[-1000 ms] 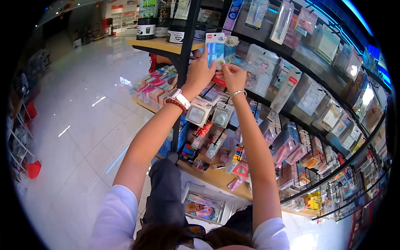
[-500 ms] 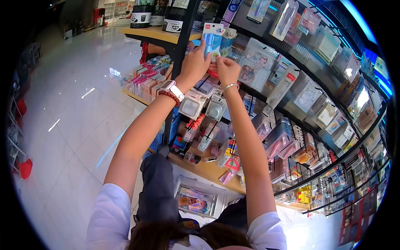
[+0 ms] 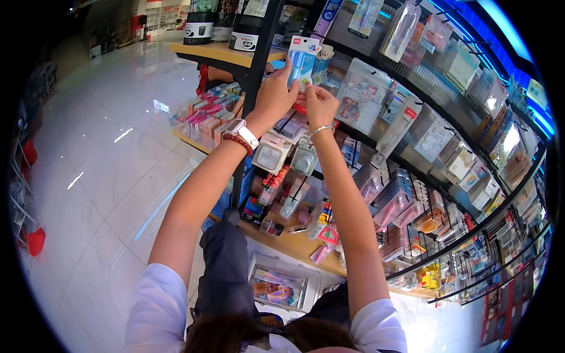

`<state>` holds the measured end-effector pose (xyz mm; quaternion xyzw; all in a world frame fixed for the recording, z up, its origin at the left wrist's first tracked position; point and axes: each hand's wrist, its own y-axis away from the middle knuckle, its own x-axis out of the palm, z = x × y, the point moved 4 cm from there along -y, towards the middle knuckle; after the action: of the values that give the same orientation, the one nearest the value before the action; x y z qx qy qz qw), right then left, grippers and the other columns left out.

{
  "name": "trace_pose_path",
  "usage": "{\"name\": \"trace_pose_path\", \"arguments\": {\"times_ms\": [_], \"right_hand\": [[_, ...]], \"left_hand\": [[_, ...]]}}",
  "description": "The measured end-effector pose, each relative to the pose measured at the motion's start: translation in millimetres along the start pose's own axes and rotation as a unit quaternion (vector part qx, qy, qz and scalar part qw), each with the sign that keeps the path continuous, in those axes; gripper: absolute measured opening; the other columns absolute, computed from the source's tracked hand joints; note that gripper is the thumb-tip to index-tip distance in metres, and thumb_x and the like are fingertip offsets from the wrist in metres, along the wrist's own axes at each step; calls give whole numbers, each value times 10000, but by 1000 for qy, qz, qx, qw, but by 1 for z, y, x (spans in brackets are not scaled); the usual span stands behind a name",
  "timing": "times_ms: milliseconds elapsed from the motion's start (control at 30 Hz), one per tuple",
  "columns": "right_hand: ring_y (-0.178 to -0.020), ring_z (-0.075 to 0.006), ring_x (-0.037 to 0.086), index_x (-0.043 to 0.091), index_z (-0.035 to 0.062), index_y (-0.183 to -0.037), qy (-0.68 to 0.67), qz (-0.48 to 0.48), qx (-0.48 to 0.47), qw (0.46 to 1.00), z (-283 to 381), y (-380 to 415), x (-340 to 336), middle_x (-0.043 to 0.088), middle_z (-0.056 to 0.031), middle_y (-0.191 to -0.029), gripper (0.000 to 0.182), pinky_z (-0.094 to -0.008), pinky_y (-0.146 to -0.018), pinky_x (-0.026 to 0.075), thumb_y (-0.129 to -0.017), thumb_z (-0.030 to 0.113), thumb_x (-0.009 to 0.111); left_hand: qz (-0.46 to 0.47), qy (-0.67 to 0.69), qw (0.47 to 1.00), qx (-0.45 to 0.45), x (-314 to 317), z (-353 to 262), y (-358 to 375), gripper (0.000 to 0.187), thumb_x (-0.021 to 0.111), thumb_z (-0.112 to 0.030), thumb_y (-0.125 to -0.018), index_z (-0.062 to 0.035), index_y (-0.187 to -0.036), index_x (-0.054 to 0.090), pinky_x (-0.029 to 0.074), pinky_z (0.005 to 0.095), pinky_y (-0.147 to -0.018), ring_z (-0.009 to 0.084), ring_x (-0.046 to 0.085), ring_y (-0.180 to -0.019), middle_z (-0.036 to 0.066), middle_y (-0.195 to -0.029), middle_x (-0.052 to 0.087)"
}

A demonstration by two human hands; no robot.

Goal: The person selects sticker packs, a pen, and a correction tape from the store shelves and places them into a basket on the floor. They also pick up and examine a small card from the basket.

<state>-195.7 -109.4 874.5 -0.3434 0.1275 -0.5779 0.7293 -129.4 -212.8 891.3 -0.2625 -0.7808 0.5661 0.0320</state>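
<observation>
The left hand [image 3: 275,94] gripped a light, stiff blue-and-white carded blister pack [image 3: 301,60] by its edge at the rack's top-left corner; the right hand [image 3: 319,105] pinched its lower corner.

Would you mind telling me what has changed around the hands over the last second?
Very little. The left hand still holds the blue-and-white packet up at the display rack, and the right hand still pinches at its lower edge. Both keep their grip; only the view has shifted slightly.
</observation>
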Motion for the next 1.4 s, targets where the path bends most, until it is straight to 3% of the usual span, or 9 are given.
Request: {"name": "trace_pose_path", "arguments": {"times_ms": [433,633,833,967,1067,1167,1233,1300,1400], "right_hand": [[-503,-147,588,578,-93,-764,17,-18,23,999,5,0,-5,601,-120,-623,208,-234,-446,484,-832,98,535],[-517,-167,606,596,-112,-808,21,-26,71,997,-18,-35,-12,618,-145,-638,204,-251,-470,498,-816,81,530],[-554,-207,635,633,-61,-759,306,-75,-45,948,-52,-65,-42,627,-117,-590,269,-288,-603,500,-788,191,542],[-550,-271,620,532,-96,-936,257,-198,-170,930,-33,3,-60,634,-185,-754,266,-331,-542,482,-768,108,564],[-438,-100,508,438,-46,-1069,-9,-98,-64,993,8,136,-70,586,-115,-844,230,-211,-382,381,-869,62,470],[-459,-51,477,478,-28,-1048,148,-193,-141,960,-3,255,-128,606,-103,-824,183,-179,-407,380,-880,43,457],[-489,-45,492,496,-22,-1035,210,-258,-64,941,-64,324,-180,611,-91,-784,175,-170,-427,384,-886,53,446],[-511,-84,520,518,-29,-981,199,-338,173,903,-146,414,-237,609,-90,-775,150,-209,-451,409,-885,57,441],[-585,-176,572,547,-24,-913,360,-389,209,822,-220,557,-298,608,-105,-772,134,-277,-528,454,-855,78,484]], "left_hand": [[6,29,1000,8,-1,-1,-1,490,549,-205,-787,30,-1201,433,473,372,-723,345,581,-847,246,-955,577],[18,4,999,36,30,18,-2,548,534,-225,-815,35,-1261,350,350,392,-935,409,413,-1121,311,-1201,408],[8,8,998,61,35,-13,41,625,524,-225,-826,38,-1311,230,221,431,-1016,435,227,-1236,311,-1319,243],[-10,62,994,87,15,-43,114,558,502,-185,-845,-11,-1320,267,213,410,-1022,366,236,-1262,221,-1355,265],[3,137,990,46,12,-50,202,473,443,-142,-862,12,-1293,321,191,452,-1016,422,211,-1255,225,-1344,284],[21,188,977,-100,39,-56,316,397,395,-130,-890,10,-1260,363,198,425,-1023,357,248,-1265,188,-1323,344],[104,187,956,-201,67,-69,401,392,409,-107,-870,6,-1243,371,190,449,-1022,385,225,-1259,201,-1317,327],[208,197,937,-202,98,-80,483,450,450,-95,-833,-3,-1258,335,177,481,-1021,398,229,-1245,218,-1309,311],[363,59,912,-184,122,-64,600,443,479,-41,-761,66,-1179,382,193,490,-1012,384,301,-1193,252,-1212,388]]}}
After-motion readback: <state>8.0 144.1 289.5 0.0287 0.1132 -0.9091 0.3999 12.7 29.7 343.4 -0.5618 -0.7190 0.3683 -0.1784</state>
